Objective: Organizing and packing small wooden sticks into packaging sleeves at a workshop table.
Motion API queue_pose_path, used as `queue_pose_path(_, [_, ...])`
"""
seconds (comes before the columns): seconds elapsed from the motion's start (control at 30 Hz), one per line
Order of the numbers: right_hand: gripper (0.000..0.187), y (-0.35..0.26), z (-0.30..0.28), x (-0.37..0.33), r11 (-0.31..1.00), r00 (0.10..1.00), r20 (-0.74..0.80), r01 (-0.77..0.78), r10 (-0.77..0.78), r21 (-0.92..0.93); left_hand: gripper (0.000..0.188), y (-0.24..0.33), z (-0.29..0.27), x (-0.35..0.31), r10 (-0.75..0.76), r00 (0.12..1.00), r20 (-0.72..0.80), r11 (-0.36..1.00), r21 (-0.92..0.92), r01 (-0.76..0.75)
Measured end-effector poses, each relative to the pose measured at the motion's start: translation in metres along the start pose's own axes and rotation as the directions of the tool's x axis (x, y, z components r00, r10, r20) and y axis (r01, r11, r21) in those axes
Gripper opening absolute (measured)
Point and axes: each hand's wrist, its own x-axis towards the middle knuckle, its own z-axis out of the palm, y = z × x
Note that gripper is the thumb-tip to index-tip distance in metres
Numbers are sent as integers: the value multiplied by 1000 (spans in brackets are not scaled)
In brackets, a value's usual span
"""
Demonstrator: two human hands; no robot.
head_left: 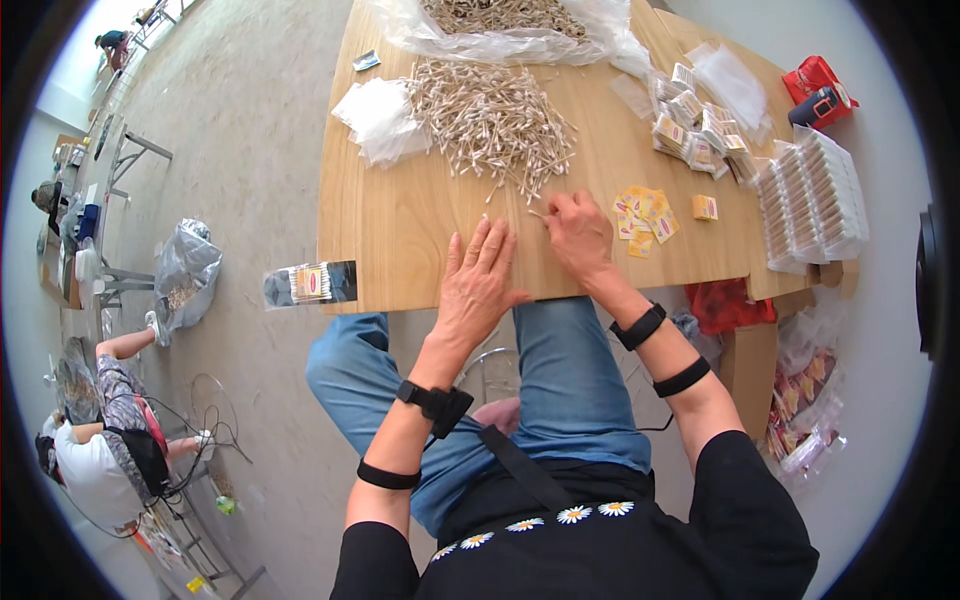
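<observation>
My left hand (478, 268) lies flat on the wooden table (400, 235) with its fingers stretched out. A small white tip shows just past its middle fingers; what lies under them is hidden. Close by on the right, my right hand (582, 235) is pinched on a cotton swab (537, 213), whose end sticks out toward the left hand. Beyond both hands spreads a loose pile of cotton swabs (500, 120) with pale wooden-looking sticks. Several yellow and white printed cards (648, 215) lie fanned out to the right of my right hand, and a small yellow box (705, 207) stands beside them.
Clear plastic bags (385, 125) lie left of the pile; a large open bag of swabs (500, 40) is behind it. Packed small boxes (695, 125) and stacked swab packs (815, 200) occupy the right. A swab packet (310, 283) overhangs the left edge. Another person (105, 470) works at far left.
</observation>
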Motion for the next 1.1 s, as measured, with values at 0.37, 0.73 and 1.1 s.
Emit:
queue_pose_path(0.37, [7, -66, 44, 6, 925, 964, 169, 133, -203, 357, 95, -9, 0, -34, -96, 995, -26, 994, 40, 97])
queue_pose_path(0.73, [11, -41, 35, 16, 992, 992, 61, 107, -112, 72, 111, -19, 1, -21, -31, 999, -32, 999, -9, 31])
queue_pose_path(1.1, [9, -33, 22, 13, 950, 961, 113, 221, -251, 222, 108, -20, 11, -22, -29, 992, -125, 999, 18, 32])
